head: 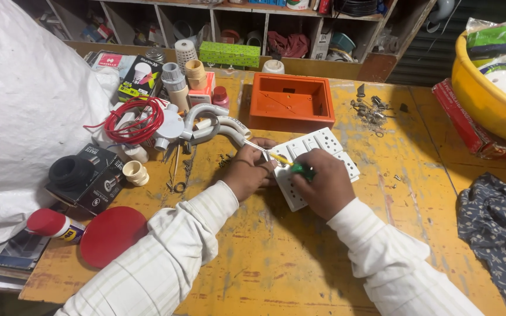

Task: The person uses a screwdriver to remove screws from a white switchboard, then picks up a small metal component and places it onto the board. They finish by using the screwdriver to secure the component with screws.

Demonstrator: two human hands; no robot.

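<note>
- My right hand [327, 186], frame centre, fist closed around a green-handled screwdriver [291, 165].
- My left hand [249, 171] pinches its tip against the white switch plate [323, 146], below the orange box [291, 100].

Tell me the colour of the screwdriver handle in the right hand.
Green, with a yellow shaft section, on the screwdriver held by the right hand; head view.

The scene was brightly and evenly lit from above; the yellow tabletop [300, 263] showed a soft sheen near its middle; the white plastic sheet [24, 99] at left was close to blown out; faint, diffuse shadows lay under the forearms; the shelves [253, 23] at the back were dimmer; focus stayed fairly sharp throughout; straight edges bowed slightly toward the corners.
</note>
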